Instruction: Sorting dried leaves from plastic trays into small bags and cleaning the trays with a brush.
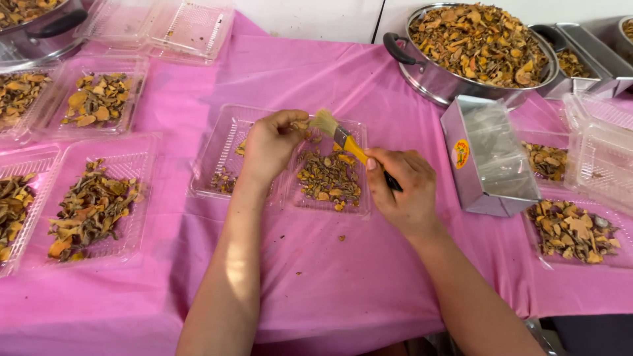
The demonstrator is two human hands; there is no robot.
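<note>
Bristles of our yellow-handled paintbrush (343,140), gripped in our right hand (402,191), should sweep softly over the dried orange piece (300,125) our left hand (270,146) pinches above the clear plastic tray (221,155).

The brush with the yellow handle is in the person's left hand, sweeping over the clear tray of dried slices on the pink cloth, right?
Not quite: the brush is held by the right hand, as the head view shows. The left hand holds something small at the bristles. The rest stands: yellow handle, over the clear tray on the pink cloth.
</note>
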